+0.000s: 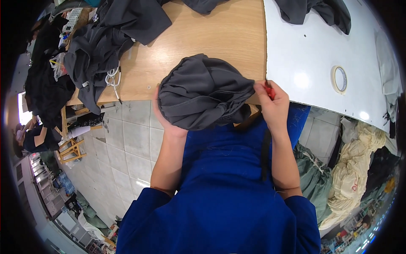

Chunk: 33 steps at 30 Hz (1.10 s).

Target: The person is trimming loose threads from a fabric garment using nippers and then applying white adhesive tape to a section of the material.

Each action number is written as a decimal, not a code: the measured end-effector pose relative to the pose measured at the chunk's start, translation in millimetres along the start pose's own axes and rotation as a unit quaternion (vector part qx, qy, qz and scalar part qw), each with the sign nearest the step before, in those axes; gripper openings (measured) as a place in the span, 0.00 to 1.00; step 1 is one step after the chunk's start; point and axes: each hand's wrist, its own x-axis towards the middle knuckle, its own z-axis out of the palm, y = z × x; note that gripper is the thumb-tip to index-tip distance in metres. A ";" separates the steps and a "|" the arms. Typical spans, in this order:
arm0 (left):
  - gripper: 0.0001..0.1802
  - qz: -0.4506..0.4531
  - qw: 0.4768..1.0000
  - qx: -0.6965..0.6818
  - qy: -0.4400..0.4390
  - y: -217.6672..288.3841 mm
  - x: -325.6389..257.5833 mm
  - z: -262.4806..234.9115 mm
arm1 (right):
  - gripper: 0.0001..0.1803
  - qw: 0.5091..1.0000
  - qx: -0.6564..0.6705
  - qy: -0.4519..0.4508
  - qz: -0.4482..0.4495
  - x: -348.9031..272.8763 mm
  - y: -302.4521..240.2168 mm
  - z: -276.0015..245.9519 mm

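A bunched dark grey garment (203, 91) with a gathered edge is held up in front of me at the table's near edge. My left hand (168, 126) supports it from its left side, with most of the fingers hidden behind the cloth. On the other side, my right hand (274, 106) is closed, pinching a drawn-out corner of the cloth between thumb and fingers. A small red-handled tool (269, 90), perhaps thread snips, is tucked in that same hand; its blades are mostly hidden.
The wooden table (211, 34) adjoins a white tabletop (304, 55) bearing a tape roll (338, 79). Dark grey garments (105, 38) pile at the left, beside a white cord (112, 78). Cream cloth sacks (355, 165) stand below right. Another person (36, 137) is at far left.
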 end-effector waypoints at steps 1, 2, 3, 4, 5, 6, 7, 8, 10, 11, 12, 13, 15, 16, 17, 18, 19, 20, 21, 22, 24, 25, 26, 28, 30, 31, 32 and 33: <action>0.30 0.000 1.000 -0.001 0.000 -1.8 -0.9 1.4 | 0.09 0.999 0.036 0.023 -0.002 0.6 0.2 -2.4; 0.30 0.007 1.000 -0.003 0.008 -4.1 -2.1 4.2 | 0.08 0.998 0.054 0.038 -0.006 0.0 -0.9 -4.4; 0.30 0.014 1.000 -0.004 0.016 -6.0 -2.1 5.8 | 0.08 0.998 0.052 0.039 -0.006 0.5 -1.3 -7.6; 0.30 0.014 1.000 -0.005 0.017 -6.4 -1.7 5.1 | 0.08 0.993 0.091 0.073 0.017 0.7 -1.6 -10.9; 0.30 0.003 0.999 0.002 0.032 -6.6 -0.2 4.1 | 0.08 0.985 0.129 0.107 0.040 1.7 -3.2 -14.6; 0.31 -0.008 0.999 0.010 0.046 -7.2 1.0 4.0 | 0.09 0.978 0.164 0.120 0.055 3.8 -7.2 -21.2; 0.31 -0.009 0.999 0.009 0.045 -8.6 1.9 7.8 | 0.08 0.966 0.220 0.130 0.041 7.5 -2.1 -33.2; 0.31 -0.022 0.999 0.025 0.043 -9.3 2.7 14.0 | 0.07 0.957 0.251 0.141 0.036 10.0 -0.1 -44.8; 0.30 -0.033 0.998 0.042 0.035 -11.2 4.5 18.7 | 0.07 0.941 0.296 0.158 0.033 13.2 -2.6 -60.3; 0.30 -0.051 0.996 0.066 0.026 -12.3 3.5 19.4 | 0.08 0.936 0.312 0.162 0.036 12.1 -6.0 -65.6; 0.29 -0.067 0.993 0.091 0.016 -13.7 2.5 20.4 | 0.12 0.920 0.371 0.124 0.027 9.0 -5.5 -70.3; 0.29 -0.066 0.994 0.091 0.008 -17.7 3.2 21.9 | 0.12 0.920 0.371 0.123 0.019 6.8 -9.2 -69.6; 0.28 -0.069 0.973 0.218 -0.004 -27.0 5.0 25.3 | 0.15 0.923 0.362 0.103 0.081 4.2 -16.9 -60.6; 0.26 -0.056 0.968 0.240 -0.037 -31.1 6.8 26.5 | 0.19 0.959 0.259 0.087 0.077 3.7 -18.6 -54.3; 0.26 -0.054 0.968 0.240 -0.045 -36.2 7.2 31.3 | 0.21 0.984 0.138 0.072 0.087 5.2 -16.4 -51.1; 0.23 -0.049 0.967 0.244 -0.055 -41.6 7.6 38.1 | 0.23 0.994 0.042 0.086 0.052 10.3 -13.3 -44.1; 0.21 -0.047 0.965 0.248 -0.064 -44.6 6.9 43.2 | 0.25 0.993 -0.056 0.101 0.018 15.9 -11.1 -39.5; 0.24 -0.071 0.957 0.272 -0.074 -44.2 7.5 41.1 | 0.29 0.986 -0.131 0.102 0.030 23.3 -10.5 -41.8; 0.24 -0.071 0.956 0.272 -0.082 -46.2 6.9 44.4 | 0.29 0.985 -0.131 0.107 0.024 28.2 -3.4 -44.8; 0.24 -0.064 0.951 0.288 -0.088 -48.2 6.7 47.6 | 0.30 0.975 -0.192 0.112 -0.013 34.8 -0.8 -43.7; 0.24 -0.057 0.949 0.298 -0.090 -52.6 7.3 52.4 | 0.29 0.938 -0.298 0.127 -0.126 36.2 0.2 -47.9; 0.24 -0.051 0.948 0.298 -0.094 -52.1 8.1 55.0 | 0.29 0.937 -0.297 0.127 -0.133 31.7 -10.4 -44.8; 0.25 -0.037 0.946 0.302 -0.110 -51.5 10.5 60.7 | 0.28 0.934 -0.275 0.127 -0.188 26.7 -23.4 -43.6; 0.26 -0.017 0.943 0.306 -0.132 -48.0 18.1 73.4 | 0.26 0.963 -0.070 0.097 -0.240 5.2 -60.1 -37.4; 0.28 -0.012 0.948 0.222 -0.229 -43.5 27.6 88.1 | 0.26 0.926 0.168 -0.038 -0.335 -20.1 -108.0 -38.6; 0.28 -0.019 0.947 0.218 -0.237 -45.3 35.8 101.4 | 0.28 0.866 0.213 -0.131 -0.433 -32.6 -132.1 -44.0; 0.29 0.013 0.936 0.193 -0.295 -43.8 44.4 111.8 | 0.25 0.843 0.290 -0.119 -0.437 -52.5 -151.0 -35.1; 0.31 0.044 0.920 0.166 -0.352 -42.1 51.9 123.9 | 0.23 0.815 0.362 -0.106 -0.439 -70.4 -169.7 -24.0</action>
